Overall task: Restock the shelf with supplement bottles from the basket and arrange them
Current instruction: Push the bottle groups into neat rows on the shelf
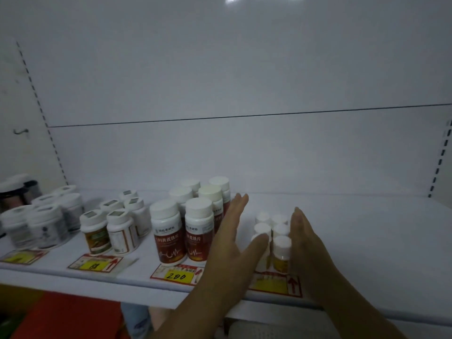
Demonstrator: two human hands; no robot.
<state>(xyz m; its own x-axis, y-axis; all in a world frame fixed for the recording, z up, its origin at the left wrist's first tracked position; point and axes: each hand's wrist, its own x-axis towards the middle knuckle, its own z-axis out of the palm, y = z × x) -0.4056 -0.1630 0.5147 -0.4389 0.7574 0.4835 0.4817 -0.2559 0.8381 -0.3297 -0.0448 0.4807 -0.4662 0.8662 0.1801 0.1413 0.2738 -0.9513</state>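
Several small white-capped bottles with yellow labels (280, 243) stand in two short rows on the white shelf (367, 241). My left hand (232, 241) is flat and open against the left side of that group, its thumb across the front-left bottle. My right hand (305, 243) is flat and open against the right side. Neither hand grips a bottle. Tall bottles with dark red labels (168, 231) stand in rows just left of my left hand. The basket is not in view.
Further left stand small bottles with brown and white labels (107, 231) and squat white jars (44, 223). Red and yellow price tags (177, 275) lie along the shelf's front edge. The shelf to the right of my right hand is bare white surface.
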